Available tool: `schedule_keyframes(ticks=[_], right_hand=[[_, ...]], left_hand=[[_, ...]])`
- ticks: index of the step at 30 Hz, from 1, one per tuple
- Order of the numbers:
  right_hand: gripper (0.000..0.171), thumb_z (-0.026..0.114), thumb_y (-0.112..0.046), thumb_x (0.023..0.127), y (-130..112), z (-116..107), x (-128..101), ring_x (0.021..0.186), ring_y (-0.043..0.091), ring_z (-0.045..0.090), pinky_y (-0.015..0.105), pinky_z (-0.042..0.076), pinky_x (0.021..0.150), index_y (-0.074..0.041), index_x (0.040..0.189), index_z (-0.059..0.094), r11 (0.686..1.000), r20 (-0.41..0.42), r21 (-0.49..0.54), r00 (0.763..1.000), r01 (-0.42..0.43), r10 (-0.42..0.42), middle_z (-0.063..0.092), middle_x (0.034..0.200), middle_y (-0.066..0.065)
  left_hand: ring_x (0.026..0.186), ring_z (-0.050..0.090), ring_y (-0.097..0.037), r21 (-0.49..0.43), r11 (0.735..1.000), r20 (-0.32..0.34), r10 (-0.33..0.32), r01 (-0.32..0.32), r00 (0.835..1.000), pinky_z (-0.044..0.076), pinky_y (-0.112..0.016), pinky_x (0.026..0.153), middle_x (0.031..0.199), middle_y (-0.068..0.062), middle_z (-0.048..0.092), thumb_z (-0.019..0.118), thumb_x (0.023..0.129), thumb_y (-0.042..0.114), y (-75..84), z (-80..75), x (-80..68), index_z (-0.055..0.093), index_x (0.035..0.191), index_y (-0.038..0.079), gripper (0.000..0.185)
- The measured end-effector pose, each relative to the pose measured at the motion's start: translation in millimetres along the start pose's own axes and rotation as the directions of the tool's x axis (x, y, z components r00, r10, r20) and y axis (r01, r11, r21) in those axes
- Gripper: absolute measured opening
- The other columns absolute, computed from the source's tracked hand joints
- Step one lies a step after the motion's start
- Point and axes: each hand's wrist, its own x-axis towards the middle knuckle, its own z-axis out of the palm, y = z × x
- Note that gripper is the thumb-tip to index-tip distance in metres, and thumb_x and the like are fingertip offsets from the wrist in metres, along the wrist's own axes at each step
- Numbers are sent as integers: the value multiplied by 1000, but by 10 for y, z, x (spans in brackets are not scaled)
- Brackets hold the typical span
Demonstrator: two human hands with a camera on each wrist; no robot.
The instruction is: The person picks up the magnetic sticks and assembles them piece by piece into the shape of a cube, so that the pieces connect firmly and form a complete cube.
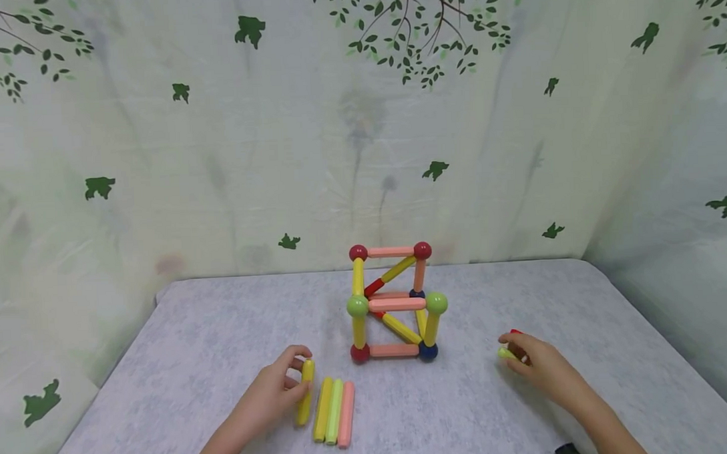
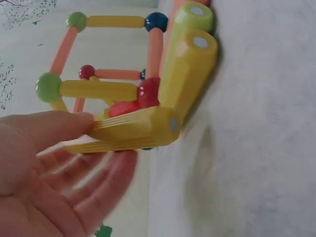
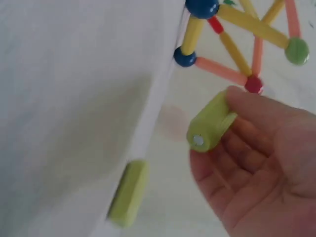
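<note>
A cube frame (image 1: 393, 303) of coloured rods and balls stands on the grey table (image 1: 194, 366). To its front left, my left hand (image 1: 299, 373) pinches a yellow rod (image 1: 306, 391) between thumb and fingers. In the left wrist view that yellow rod (image 2: 133, 129) lies against the end of the row of rods (image 2: 190, 69). To the frame's right, my right hand (image 1: 515, 352) holds a light green rod (image 1: 505, 353), seen close in the right wrist view (image 3: 210, 123). A bit of a red piece (image 1: 515, 332) shows just beyond the fingers.
Three rods (image 1: 334, 412), yellow, light green and pink, lie side by side right of my left hand. Another light green rod (image 3: 128, 192) lies on the table near my right hand. A leaf-patterned curtain (image 1: 217, 158) backs the table. A small black object (image 1: 568, 452) sits at the front edge.
</note>
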Motion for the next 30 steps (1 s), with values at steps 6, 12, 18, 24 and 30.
schedule_keyframes(ticks=[6,12,18,24,30], right_hand=[[28,69,-11,78,-336,111,70,78,6,51,23,46,62,-12,106,64,979,-146,75,973,189,-177,60,91,-13],[28,70,-11,77,-584,335,213,73,6,48,21,45,58,-12,104,64,947,-155,125,948,298,-278,59,90,-12],[28,70,-10,78,-750,494,342,73,5,50,21,46,59,-9,105,63,923,-104,182,940,338,-323,59,91,-9],[27,69,-9,78,-785,579,419,72,6,50,21,46,59,-8,104,62,919,-55,182,937,350,-346,57,87,-9],[26,68,-4,78,-784,637,423,72,6,51,20,46,59,-9,103,62,919,-41,182,937,350,-348,59,91,-6]], left_hand=[[88,61,-18,-228,947,-134,201,-228,970,50,-25,71,111,-9,54,67,81,10,122,25,2,51,116,13,39],[96,57,-19,-378,854,-255,276,-358,927,49,-27,75,104,-5,57,66,80,7,237,147,60,54,110,11,33],[98,56,-19,-446,818,-270,264,-363,926,50,-30,75,106,-6,57,66,81,10,352,302,152,52,109,13,32],[101,55,-19,-491,793,-230,282,-362,931,50,-30,75,108,-7,57,63,82,3,550,429,188,52,108,11,30],[98,54,-22,-495,787,-207,305,-368,930,49,-28,77,109,-14,56,60,82,-6,814,456,142,50,108,2,29]])
